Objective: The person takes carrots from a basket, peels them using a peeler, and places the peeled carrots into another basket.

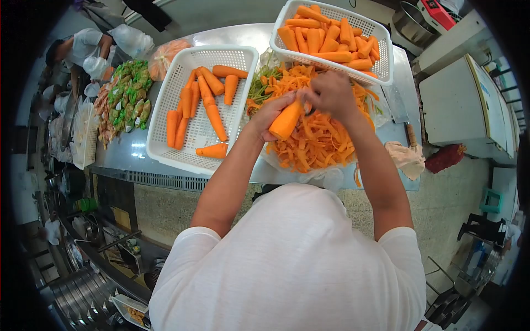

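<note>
Left fingers (281, 105) hold a carrot (285, 124), right fingers (321, 98) blurred, grip unclear; damp flesh, if slick, could slip into the peelings (314, 149).

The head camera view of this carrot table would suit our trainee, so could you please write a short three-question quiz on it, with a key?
1. Fill in the blank: the thick orange carrot is held in the person's ____ hand.

2. True or false: the broad metal cleaver with a wooden handle lies to the right of the heap of curled orange peelings.

3. Which looks fuller: (A) the left white perforated plastic basket or (B) the right white perforated plastic basket?

Key: 1. Left hand. 2. True. 3. B.
</note>
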The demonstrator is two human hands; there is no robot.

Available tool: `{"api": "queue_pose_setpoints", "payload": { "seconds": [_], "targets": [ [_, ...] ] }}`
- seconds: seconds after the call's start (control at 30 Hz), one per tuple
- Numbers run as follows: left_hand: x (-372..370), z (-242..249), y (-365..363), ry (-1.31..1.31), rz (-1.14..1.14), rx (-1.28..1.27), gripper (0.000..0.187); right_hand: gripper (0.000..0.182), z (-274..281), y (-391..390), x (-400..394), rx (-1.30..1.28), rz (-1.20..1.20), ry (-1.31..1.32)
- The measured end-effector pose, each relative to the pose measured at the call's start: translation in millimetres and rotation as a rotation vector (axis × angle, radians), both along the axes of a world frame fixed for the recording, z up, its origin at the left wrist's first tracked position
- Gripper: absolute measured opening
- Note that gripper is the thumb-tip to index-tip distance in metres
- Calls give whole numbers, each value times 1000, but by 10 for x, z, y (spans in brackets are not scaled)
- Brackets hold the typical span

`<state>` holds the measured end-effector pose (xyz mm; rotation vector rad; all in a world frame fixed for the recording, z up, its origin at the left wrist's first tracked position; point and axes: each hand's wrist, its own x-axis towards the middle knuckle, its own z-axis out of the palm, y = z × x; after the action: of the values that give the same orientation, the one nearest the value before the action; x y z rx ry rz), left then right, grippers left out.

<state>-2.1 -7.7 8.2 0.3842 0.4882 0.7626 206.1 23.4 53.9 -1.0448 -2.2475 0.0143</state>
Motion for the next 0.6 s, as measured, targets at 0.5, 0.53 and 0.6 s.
{"api": "queue_pose_setpoints", "payload": {
  "seconds": [0.5,0.53,0.6],
  "targets": [
    [59,160,-105,107,98,-219,39,54,99,-384,-239,180,131,75],
    [-4,87,-99,61,2,-101,39,53,55,-244,-176,196,122,56],
    [-45,73,-98,12,-95,22,39,53,19,110,88,34,-10,30]
  ]
}}
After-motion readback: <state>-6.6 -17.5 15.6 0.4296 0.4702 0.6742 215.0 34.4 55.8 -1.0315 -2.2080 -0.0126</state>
